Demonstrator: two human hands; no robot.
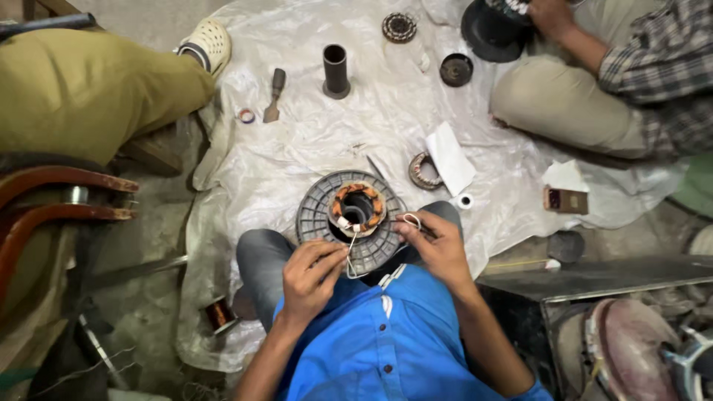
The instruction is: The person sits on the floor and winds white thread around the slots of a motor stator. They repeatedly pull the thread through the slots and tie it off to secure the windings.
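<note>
A white plastic sheet covers the floor ahead of you; on your lap rests the grey finned motor housing with its copper-wound stator. Your left hand and right hand each pinch what looks like thin white wire

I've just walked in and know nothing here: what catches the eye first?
At centre, a round grey motor housing with copper windings rests on the person's lap. The left hand and right hand pinch thin white cord at it. A spool of copper wire lies lower left on the plastic sheet.
</note>
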